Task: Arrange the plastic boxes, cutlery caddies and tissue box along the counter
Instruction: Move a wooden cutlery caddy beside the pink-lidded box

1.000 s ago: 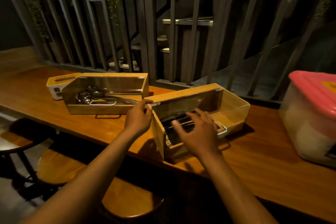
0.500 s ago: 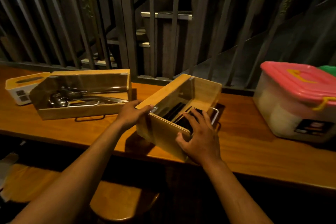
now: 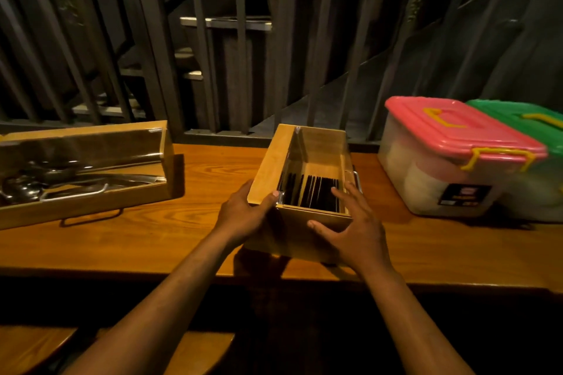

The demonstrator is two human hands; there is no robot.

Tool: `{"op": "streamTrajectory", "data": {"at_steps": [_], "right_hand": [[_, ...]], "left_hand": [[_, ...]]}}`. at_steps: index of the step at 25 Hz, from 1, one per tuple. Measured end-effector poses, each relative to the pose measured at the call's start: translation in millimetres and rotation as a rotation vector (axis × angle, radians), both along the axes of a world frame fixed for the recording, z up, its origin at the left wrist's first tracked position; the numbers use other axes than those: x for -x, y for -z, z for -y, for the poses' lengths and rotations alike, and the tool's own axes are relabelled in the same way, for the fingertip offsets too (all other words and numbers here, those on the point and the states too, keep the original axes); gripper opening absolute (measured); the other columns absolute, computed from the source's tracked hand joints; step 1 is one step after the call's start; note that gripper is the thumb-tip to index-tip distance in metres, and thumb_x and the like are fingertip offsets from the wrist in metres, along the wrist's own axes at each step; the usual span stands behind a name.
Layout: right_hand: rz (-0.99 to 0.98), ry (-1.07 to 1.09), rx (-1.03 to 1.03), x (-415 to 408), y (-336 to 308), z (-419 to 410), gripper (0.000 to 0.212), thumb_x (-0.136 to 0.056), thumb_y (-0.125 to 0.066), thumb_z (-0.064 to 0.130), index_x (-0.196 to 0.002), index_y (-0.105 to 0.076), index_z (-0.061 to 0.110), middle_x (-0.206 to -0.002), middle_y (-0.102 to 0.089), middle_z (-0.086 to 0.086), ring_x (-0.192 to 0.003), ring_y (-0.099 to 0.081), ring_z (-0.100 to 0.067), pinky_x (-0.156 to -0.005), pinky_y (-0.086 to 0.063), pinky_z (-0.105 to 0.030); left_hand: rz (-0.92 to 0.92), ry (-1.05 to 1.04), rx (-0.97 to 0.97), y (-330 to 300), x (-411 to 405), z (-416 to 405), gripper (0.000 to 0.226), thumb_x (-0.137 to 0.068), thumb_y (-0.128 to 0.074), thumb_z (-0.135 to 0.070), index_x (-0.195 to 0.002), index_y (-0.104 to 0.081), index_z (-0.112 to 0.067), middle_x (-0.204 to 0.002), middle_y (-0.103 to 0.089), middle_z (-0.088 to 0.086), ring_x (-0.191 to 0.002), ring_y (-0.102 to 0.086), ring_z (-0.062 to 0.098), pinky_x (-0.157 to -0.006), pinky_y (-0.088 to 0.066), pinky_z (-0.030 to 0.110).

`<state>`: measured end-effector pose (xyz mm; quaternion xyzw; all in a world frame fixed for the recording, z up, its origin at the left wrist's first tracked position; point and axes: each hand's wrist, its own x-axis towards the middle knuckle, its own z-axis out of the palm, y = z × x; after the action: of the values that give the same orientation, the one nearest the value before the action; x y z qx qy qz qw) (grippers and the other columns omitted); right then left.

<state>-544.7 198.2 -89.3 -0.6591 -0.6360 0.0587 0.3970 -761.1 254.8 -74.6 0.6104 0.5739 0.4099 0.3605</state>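
Observation:
A wooden cutlery caddy (image 3: 271, 164) with a clear lid and dark chopsticks inside stands end-on at the counter's middle. My left hand (image 3: 243, 213) grips its near left corner. My right hand (image 3: 353, 225) holds its near right end, fingers spread over the front and top. A second wooden caddy (image 3: 91, 207), holding metal spoons, lies lengthwise at the left. A plastic box with a pink lid (image 3: 451, 134) stands at the right, touching a green-lidded box (image 3: 524, 119) behind it. The tissue box is out of view.
The wooden counter (image 3: 182, 234) runs left to right, its front edge just below my hands. Dark metal railings (image 3: 243, 39) rise close behind it. Wooden stool seats (image 3: 30, 347) sit below the counter at the lower left.
The chopstick caddy has been turned from a diagonal to pointing straight away from me, and sits nearer the pink-lidded box. The view shifted right, so the tissue box left the frame.

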Motion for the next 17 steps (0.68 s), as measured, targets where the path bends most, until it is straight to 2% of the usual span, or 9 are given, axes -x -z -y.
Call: {"op": "streamTrajectory", "data": {"at_steps": [3,8,13,17], "right_hand": [[-0.002,0.02,-0.003,-39,-3,-2,0.081,-0.068,-0.078,0.054,-0.14,-0.046,0.035,-0.158,-0.029,0.008,-0.143,-0.028,-0.013,-0.109,-0.035,-0.034],[0.006,0.005,0.034,-106,-3,-17,0.081,-0.068,-0.078,0.053,-0.14,-0.047,0.035,-0.158,-0.029,0.008,-0.145,-0.025,-0.013,-0.115,-0.033,-0.041],[0.001,-0.059,0.052,-154,-5,-36,0.08,-0.071,-0.077,0.051,-0.142,-0.043,0.036,-0.16,-0.026,0.009,-0.146,-0.023,-0.011,-0.111,-0.024,-0.03],[0.019,-0.086,0.053,-172,-4,-52,0.08,-0.072,-0.075,0.054,-0.143,-0.041,0.038,-0.16,-0.025,0.01,-0.146,-0.023,-0.012,-0.11,-0.026,-0.032]], "left_hand": [[-0.018,-0.003,-0.017,2,-41,-4,0.057,-0.083,-0.06,-0.063,-0.132,-0.05,-0.037,-0.125,-0.062,-0.005,-0.113,-0.057,0.022,-0.09,-0.052,0.042],[-0.045,-0.045,-0.054,5,-107,-9,0.062,-0.083,-0.056,-0.066,-0.135,-0.047,-0.034,-0.126,-0.061,-0.003,-0.111,-0.058,0.024,-0.085,-0.053,0.04],[-0.048,-0.087,-0.053,7,-153,-22,0.064,-0.082,-0.055,-0.067,-0.135,-0.047,-0.033,-0.125,-0.061,-0.002,-0.111,-0.058,0.025,-0.081,-0.051,0.037],[-0.056,-0.128,-0.079,8,-170,-29,0.059,-0.085,-0.056,-0.063,-0.133,-0.051,-0.03,-0.125,-0.062,-0.001,-0.111,-0.058,0.025,-0.079,-0.048,0.035]]}}
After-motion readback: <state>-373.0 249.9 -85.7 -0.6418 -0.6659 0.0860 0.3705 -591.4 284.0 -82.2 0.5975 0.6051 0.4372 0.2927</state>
